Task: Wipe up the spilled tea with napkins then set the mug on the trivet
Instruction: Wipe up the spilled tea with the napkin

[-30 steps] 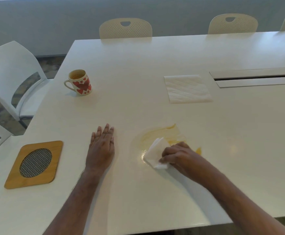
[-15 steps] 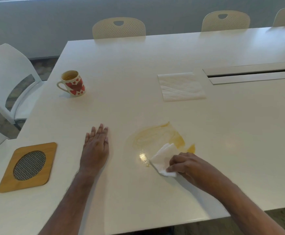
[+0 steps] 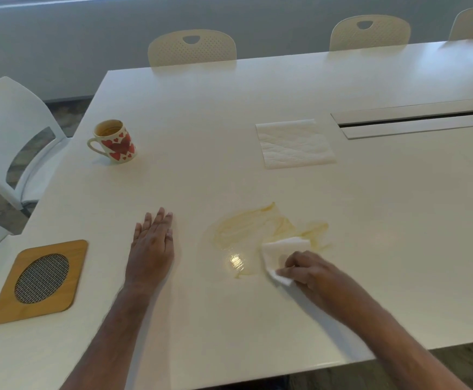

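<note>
A smeared yellow tea spill lies on the white table in front of me. My right hand presses a crumpled white napkin onto the spill's right side. My left hand rests flat on the table, fingers together, left of the spill, holding nothing. A white mug with red hearts stands upright at the far left. The wooden trivet with a mesh centre lies near the table's left edge.
A flat unused napkin lies beyond the spill. A cable slot runs along the table at the right. White chairs stand at the left, beige chairs along the far side.
My right hand has dragged the napkin to the right through the spill, smearing the tea wider. My left hand has stayed flat in place.
</note>
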Available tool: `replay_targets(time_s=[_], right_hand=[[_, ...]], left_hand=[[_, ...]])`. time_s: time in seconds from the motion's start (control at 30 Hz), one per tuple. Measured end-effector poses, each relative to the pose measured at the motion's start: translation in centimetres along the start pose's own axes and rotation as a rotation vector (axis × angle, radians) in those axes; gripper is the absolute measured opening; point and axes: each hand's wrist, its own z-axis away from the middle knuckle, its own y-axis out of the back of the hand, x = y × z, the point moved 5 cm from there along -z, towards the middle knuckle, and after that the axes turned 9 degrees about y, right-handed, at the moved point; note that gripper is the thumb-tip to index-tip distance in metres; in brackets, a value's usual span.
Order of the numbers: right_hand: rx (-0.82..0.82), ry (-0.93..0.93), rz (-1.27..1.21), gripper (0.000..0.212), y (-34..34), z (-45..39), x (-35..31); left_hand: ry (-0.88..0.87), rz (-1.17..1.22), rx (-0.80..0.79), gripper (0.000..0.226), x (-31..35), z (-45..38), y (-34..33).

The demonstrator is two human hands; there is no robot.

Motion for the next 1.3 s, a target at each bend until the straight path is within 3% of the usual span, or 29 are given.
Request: replay_targets(time_s=[0.17,0.33,0.63,0.8,0.93,1.1,1.3], right_hand=[[-0.15,0.218,-0.031,0.033,-3.1,-2.4,-4.2],[-0.165,0.3,0.003,0.035,-4.0,-5.2,-3.9],[0.041,0.102,0.054,0.034,-2.1,-12.3,1.5],[-0.098,0.347,0.006,0.028,-5.8,-12.2,-4.0],[-0.175,0.394,-0.03,0.03,-6.4,-10.0,-5.5],[-0.149,0.296,-0.016,0.026,-2.9,-10.5,-1.6],[0.107,0.034,0.174,0.032,0.8,-11.9,4.5]], left_hand=[[0.001,-0.002,0.003,0.056,0.2,0.1,0.2],[0.006,-0.001,0.016,0.048,0.0,0.0,0.1],[0.01,0.008,0.01,0.048,0.1,0.0,0.1],[0.01,0.009,0.006,0.048,0.1,0.0,0.2],[0.009,0.016,-0.002,0.048,0.1,0.0,0.3],[0.013,0.029,0.006,0.048,-0.2,-0.2,0.1],[0.003,0.036,0.008,0.048,-0.4,-0.4,0.0]])
